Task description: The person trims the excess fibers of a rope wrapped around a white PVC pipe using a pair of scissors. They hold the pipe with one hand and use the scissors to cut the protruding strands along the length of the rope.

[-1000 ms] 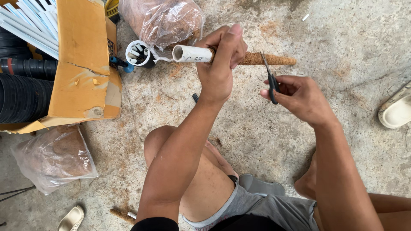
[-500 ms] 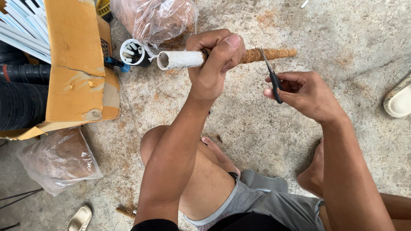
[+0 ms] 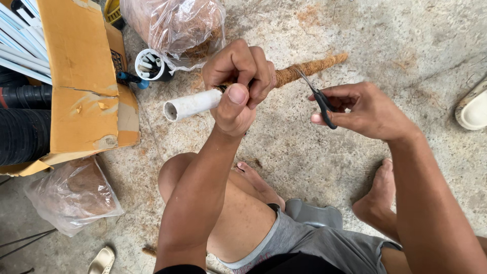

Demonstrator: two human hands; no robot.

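My left hand grips a white plastic pipe held roughly level above the concrete floor. Its bare open end points left. Right of my fingers the pipe is wrapped in brown coconut fibre out to its far tip. My right hand holds small black-handled scissors, blades pointing up-left and touching or nearly touching the fibre wrap just right of my left hand. My bare knees and feet are below.
An open cardboard box with white pipes and black corrugated tubes stands at the left. A clear bag of brown fibre lies at the top, a second bag at lower left. A small pot of short pipe pieces, sandals at the edges.
The pipe and my left hand have come lower and closer to me. My right hand has brought the scissors in toward the fibre wrap.
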